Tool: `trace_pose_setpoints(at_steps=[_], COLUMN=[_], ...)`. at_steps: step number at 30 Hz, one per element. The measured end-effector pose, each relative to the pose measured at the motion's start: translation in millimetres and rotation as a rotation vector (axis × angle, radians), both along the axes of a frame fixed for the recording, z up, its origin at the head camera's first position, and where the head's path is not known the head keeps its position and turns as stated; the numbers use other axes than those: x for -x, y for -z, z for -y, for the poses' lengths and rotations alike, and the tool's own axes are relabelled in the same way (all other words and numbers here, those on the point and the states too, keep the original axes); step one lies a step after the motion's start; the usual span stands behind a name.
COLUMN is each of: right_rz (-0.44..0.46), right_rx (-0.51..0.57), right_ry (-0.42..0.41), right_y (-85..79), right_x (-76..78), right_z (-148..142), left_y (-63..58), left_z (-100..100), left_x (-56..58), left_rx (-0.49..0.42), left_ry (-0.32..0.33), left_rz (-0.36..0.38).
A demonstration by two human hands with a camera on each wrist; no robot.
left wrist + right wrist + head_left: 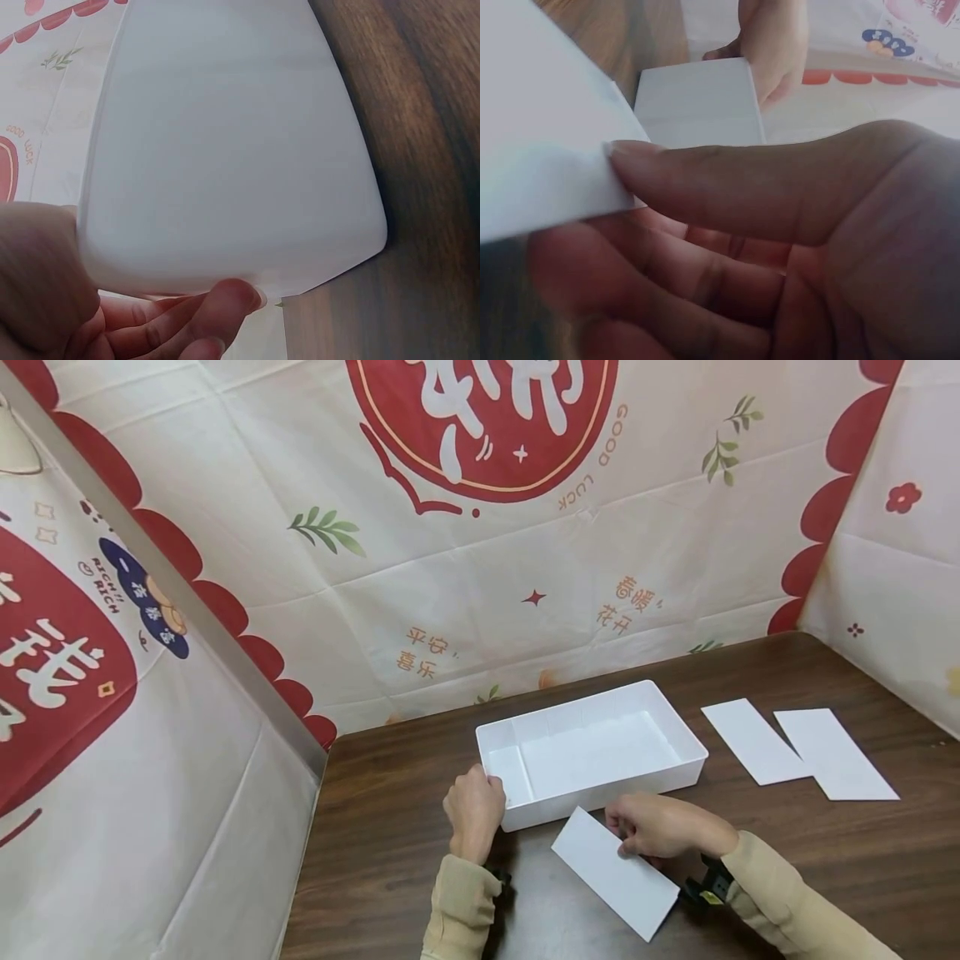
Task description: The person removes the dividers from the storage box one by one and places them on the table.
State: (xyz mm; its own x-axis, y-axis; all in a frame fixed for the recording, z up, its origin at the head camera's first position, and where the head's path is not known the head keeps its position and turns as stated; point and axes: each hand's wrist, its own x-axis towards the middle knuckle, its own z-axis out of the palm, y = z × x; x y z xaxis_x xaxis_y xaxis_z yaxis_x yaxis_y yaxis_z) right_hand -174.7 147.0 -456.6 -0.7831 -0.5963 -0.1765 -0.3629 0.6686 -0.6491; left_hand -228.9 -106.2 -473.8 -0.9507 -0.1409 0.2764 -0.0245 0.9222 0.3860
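A shallow white plastic tray with a low divider near its left end stands on the table. My left hand grips its left end; the left wrist view shows the curled fingers at the corner of the tray wall. In front of the tray, my right hand pinches a flat white rectangular panel by its edge. The right wrist view has the thumb on top of the panel and the other fingers curled beneath.
Two more white panels lie on the dark wood table right of the tray, their edges meeting. A printed white cloth hangs behind the table, with more cloth on both sides. A grey post runs down at the left.
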Motion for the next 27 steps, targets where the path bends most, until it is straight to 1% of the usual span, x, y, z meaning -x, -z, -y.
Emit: trace_pose_setpoints(at_steps=[8,19,23,27], right_rz=[0.007,0.06,0.088,0.092], right_rx=[-0.029,-0.049,-0.064,-0.075], right_ry=[0.01,0.025,0.057,0.076], right_y=[5.3,10.1,12.0,13.3], right_x=[3.4,4.9,4.5,4.8], right_z=[1,2,2,2], left_y=[-0.2,-0.6,0.1,0.2], left_z=[2,2,2,2], left_x=[0.4,-0.7,0.3,0.9], left_rx=[0.01,0.0,0.002,0.001], left_ry=[-0.005,0.003,0.014,0.018], left_rz=[-0.004,0.007,0.017,0.025])
